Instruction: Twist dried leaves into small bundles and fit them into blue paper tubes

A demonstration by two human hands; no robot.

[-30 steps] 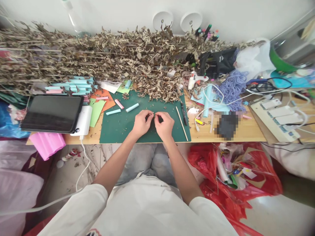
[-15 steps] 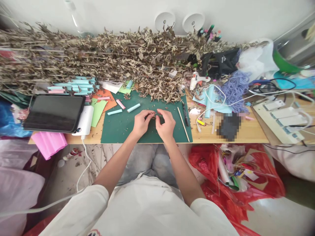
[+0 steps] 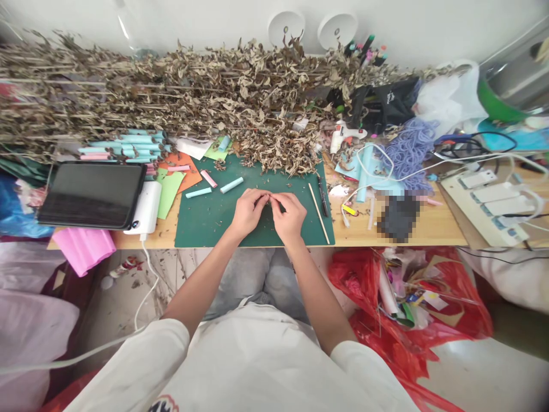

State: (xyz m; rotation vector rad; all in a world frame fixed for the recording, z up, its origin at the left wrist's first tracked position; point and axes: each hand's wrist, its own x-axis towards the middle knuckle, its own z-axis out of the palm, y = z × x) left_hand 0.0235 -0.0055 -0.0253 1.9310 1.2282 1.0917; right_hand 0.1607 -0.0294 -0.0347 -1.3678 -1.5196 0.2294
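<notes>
The gap between the two hands has just closed. Half a second ago the fingertips were parted, with dark crumbs showing between them; now the left hand point(image 3: 247, 214) and the right hand point(image 3: 289, 217) meet fingertip to fingertip above the green mat point(image 3: 206, 224). Each grip is a bent thumb-and-finger pinch, but whether anything is caught in it I cannot tell, as the fingers cover the spot. That likely means both hands are working on one tiny piece rather than separate ones.

The dried leaves point(image 3: 257, 94) lie in a long heap across the far side of the table point(image 3: 358, 233), spilling onto the mat's far edge. Left of the hands, two blue rolls point(image 3: 232, 185) and a pink roll point(image 3: 209, 178) lie in the same places as before. Right of them, the wooden stick point(image 3: 318, 213) rests beside the black pen point(image 3: 322, 196), also unmoved.
</notes>
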